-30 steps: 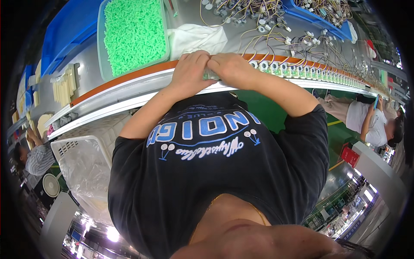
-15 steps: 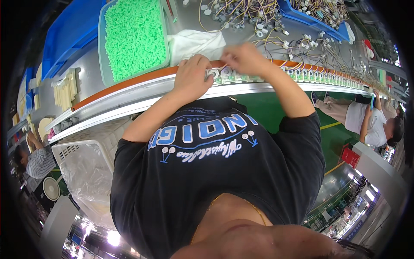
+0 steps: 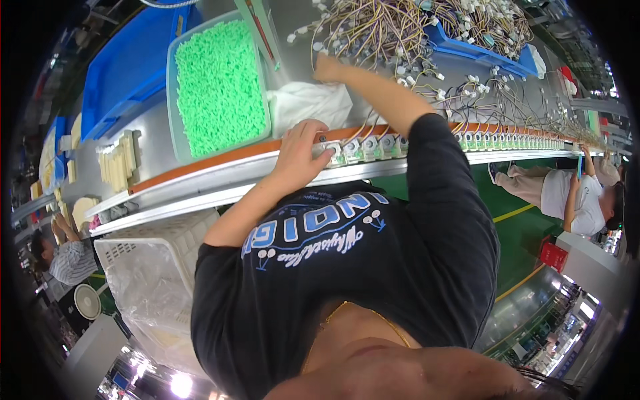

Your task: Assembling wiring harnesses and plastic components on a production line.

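My left hand point(image 3: 300, 152) curls over the orange strip of a long rail point(image 3: 220, 157), its thumb against the nearest small white-and-green part point(image 3: 335, 155) at the row's left end. Several such parts stand side by side along the rail to the right, with thin wires running from them. Beyond the rail, my right hand point(image 3: 331, 69) is closed at the near left edge of a heap of wire leads point(image 3: 373, 30). A yellowish lead point(image 3: 313, 50) with a pale end runs to its fingertips, which are partly hidden. A white cloth point(image 3: 310, 105) lies just below that hand.
A clear bin of green plastic pieces point(image 3: 220, 87) stands left of the cloth, beside a blue tray point(image 3: 127, 73). Another blue tray point(image 3: 467, 50) of leads is at the far right. A white crate point(image 3: 157, 247) stands below the rail. Another person point(image 3: 573, 193) is at right.
My right hand has left the rail and moved up to the heap of leads. My left hand stays at the row's left end. The whole view has shifted slightly.
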`<action>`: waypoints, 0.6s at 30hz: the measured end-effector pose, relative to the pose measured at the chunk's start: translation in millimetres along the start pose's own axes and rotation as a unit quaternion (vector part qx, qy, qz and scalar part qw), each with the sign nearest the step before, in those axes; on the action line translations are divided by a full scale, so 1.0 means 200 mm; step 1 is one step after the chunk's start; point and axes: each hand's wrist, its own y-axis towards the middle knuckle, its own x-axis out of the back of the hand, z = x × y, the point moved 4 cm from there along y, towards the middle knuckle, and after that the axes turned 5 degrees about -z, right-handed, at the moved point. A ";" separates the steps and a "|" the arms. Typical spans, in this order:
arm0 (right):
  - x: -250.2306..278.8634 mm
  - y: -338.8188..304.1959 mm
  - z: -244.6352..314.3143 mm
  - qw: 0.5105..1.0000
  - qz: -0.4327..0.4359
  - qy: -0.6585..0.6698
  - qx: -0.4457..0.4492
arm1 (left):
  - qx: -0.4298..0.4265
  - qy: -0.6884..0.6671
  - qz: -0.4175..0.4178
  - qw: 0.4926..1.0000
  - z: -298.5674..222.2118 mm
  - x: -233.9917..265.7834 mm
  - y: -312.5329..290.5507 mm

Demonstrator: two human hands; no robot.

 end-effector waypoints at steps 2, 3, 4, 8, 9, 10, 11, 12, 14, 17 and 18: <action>-0.05 0.03 0.04 0.999 0.001 0.022 0.049 | 0.029 -0.067 -0.022 0.997 0.04 0.02 -0.01; -0.11 0.05 0.01 0.999 -0.007 0.023 0.049 | 0.060 -0.143 -0.037 0.987 0.05 0.04 -0.01; -0.19 0.07 -0.04 0.998 0.001 0.065 0.004 | 0.083 -0.158 -0.019 0.984 0.06 0.05 0.01; -0.21 0.13 -0.12 0.994 0.036 0.102 0.011 | 0.102 -0.181 -0.021 0.978 0.14 0.11 0.08; -0.12 0.17 -0.12 0.986 -0.078 0.064 0.136 | 0.097 -0.181 -0.019 0.979 0.16 0.12 0.11; -0.02 0.17 -0.11 0.948 -0.192 0.022 0.254 | 0.088 -0.193 -0.040 0.977 0.17 0.13 0.15; 0.15 0.11 0.01 0.939 -0.167 0.287 0.094 | 0.093 -0.203 -0.077 0.972 0.22 0.15 0.15; 0.35 0.00 0.16 0.841 -0.126 0.520 -0.080 | 0.088 -0.194 -0.128 0.969 0.24 0.19 0.18; 0.54 -0.06 0.21 0.660 -0.023 0.750 0.035 | 0.000 -0.145 -0.217 0.965 0.10 0.24 0.35; 0.69 -0.26 0.46 0.610 -0.002 0.780 0.142 | -0.031 -0.425 -0.219 0.878 0.07 0.18 0.59; 0.75 -0.31 0.49 0.610 -0.003 0.778 0.147 | -0.037 -0.424 -0.219 0.878 0.03 0.21 0.59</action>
